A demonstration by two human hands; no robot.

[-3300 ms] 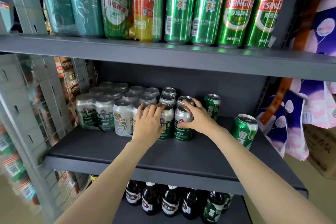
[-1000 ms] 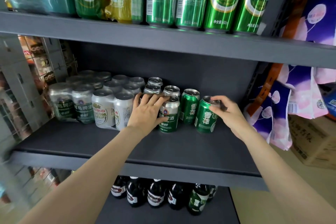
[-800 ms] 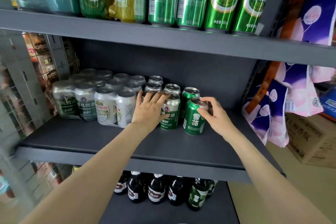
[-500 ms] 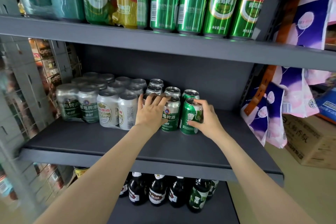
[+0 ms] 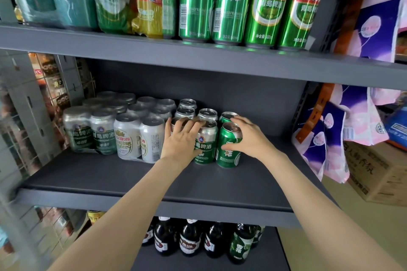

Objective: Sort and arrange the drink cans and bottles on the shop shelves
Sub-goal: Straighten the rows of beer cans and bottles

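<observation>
Right hand (image 5: 248, 136) grips green can (image 5: 228, 149) — upright on middle shelf (image 5: 154, 180), touching silver-green can (image 5: 204, 143) to its left. Left hand (image 5: 181, 138) — fingers straight — rests on that row.

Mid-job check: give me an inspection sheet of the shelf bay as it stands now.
Surface: grey middle shelf, front part bare.
Job's things: front green can upright beside silver-green can; shrink-wrapped packs at left; tall cans above; dark bottles below.
Clutter: nothing seen.
Hands: left hand rests on the silver cans; right hand grips the front green can.
Cables: nothing seen.
Surroundings: hanging purple packets, cardboard box at right.
</observation>
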